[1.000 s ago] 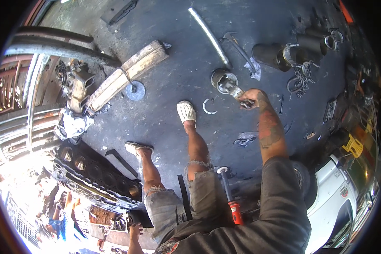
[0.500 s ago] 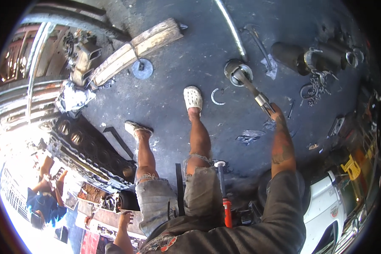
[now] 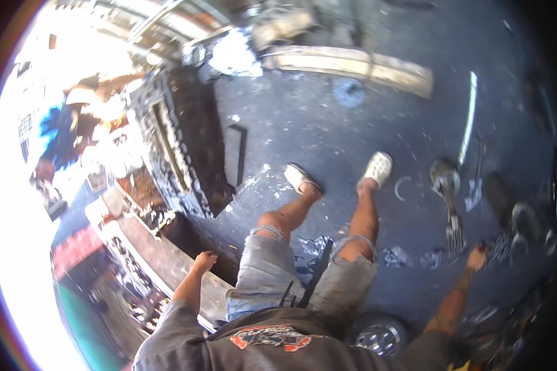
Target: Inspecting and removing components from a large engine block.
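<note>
A piston with its connecting rod (image 3: 450, 207) is at the right, its round end away from me and its forked end toward me. Just right of that forked end is my right hand (image 3: 477, 255), apart from the rod. Its fingers are blurred, with a small dark spot by them that I cannot make out. My left hand (image 3: 204, 262) hangs beside a long grey-brown metal surface (image 3: 167, 263), fingers loosely bent and a little apart, with nothing seen in it. A pale curved half ring (image 3: 403, 188) lies on the floor between my foot and the piston.
An engine block (image 3: 182, 142) stands at my left, with a black angled strip (image 3: 241, 154) beside it. Ahead are a wooden beam (image 3: 353, 65) and a grey disc (image 3: 349, 92). A metal bar (image 3: 469, 117) and dark cylinders (image 3: 507, 201) lie right. Someone in blue (image 3: 59, 130) is far left.
My right hand has let go of the connecting rod, which rests where it was on the floor. My view has turned, so the scene has swung right. The left hand is more in view.
</note>
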`<state>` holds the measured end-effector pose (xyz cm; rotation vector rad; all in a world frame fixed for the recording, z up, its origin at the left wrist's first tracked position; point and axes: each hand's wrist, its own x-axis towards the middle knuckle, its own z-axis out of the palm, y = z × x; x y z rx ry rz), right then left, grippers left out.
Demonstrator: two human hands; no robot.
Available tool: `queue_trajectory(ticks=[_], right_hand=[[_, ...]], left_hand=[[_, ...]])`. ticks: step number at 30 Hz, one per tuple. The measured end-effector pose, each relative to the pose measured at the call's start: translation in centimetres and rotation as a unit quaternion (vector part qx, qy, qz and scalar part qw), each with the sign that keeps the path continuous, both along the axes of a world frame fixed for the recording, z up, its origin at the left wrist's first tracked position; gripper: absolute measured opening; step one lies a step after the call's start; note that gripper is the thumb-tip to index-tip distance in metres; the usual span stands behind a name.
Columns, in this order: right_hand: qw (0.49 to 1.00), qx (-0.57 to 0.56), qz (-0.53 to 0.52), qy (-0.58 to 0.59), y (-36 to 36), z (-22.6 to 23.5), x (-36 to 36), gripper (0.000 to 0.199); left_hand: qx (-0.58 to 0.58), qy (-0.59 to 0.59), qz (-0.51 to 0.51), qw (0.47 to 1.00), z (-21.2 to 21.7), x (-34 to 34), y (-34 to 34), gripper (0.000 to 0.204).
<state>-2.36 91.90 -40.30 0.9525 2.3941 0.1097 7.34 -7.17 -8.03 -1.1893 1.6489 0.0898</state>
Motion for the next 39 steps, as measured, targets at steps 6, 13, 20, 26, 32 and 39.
queue_trajectory(ticks=[6,13,20,26,32,39], right_hand=[[0.952,-0.167,-0.038,0.255,-11.2,9.7,-17.0,0.027],[0.874,-0.457,0.092,0.135,-46.4,10.2,-29.9,0.034],[0.768,-0.592,0.243,0.031,-76.3,7.2,-33.1,0.043],[0.712,-0.648,0.259,-0.073,-96.2,5.6,-30.6,0.037],[0.667,-0.624,0.361,-0.189,-105.9,-0.6,-31.8,0.044],[0.633,-0.553,0.528,-0.118,-112.3,-11.0,-38.0,0.044]], left_hand=[[0.034,0.090,0.037,0.995,-8.7,3.3,2.8,0.033],[0.053,0.199,0.093,0.974,-13.4,6.7,-1.7,0.037],[-0.056,0.385,0.049,0.920,-18.6,5.4,-12.5,0.031],[-0.126,0.467,0.052,0.874,-20.9,-1.7,-20.6,0.035],[-0.246,0.485,0.034,0.839,-26.0,-7.8,-29.9,0.042],[-0.410,0.521,0.010,0.749,-36.3,-9.9,-38.9,0.055]])
